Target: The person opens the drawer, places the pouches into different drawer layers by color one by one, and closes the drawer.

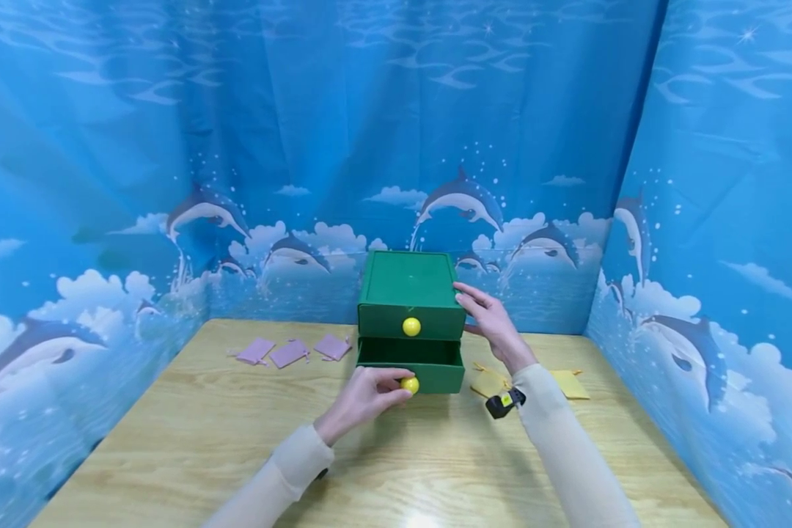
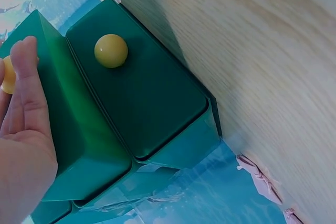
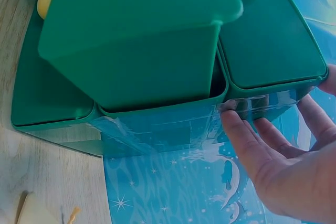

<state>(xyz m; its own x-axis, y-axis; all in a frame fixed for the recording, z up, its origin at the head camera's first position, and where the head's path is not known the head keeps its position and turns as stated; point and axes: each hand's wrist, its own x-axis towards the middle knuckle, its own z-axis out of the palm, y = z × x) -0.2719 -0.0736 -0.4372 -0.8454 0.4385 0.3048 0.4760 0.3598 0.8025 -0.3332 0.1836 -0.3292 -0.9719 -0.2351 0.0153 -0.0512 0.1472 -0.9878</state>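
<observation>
A green cabinet (image 1: 409,279) with three stacked drawers stands on the table. Its middle drawer (image 1: 438,378) is pulled out, and the inside that shows looks dark. My left hand (image 1: 363,397) pinches the round yellow knob (image 1: 410,385) of that drawer between thumb and fingers. Against the cabinet's right side rests my right hand (image 1: 495,326), its fingers extended along the wall and upper edge. The top drawer (image 3: 273,35) and the bottom drawer (image 2: 142,98) are closed, each with a yellow knob. In the head view the pulled-out drawer hides the bottom one.
Three light purple drawstring pouches (image 1: 290,353) lie left of the cabinet. To the right are yellow drawstring pouches (image 1: 569,384), partly covered by the right forearm. A blue dolphin-print curtain (image 1: 303,147) surrounds the back and sides of the wooden table (image 1: 204,440).
</observation>
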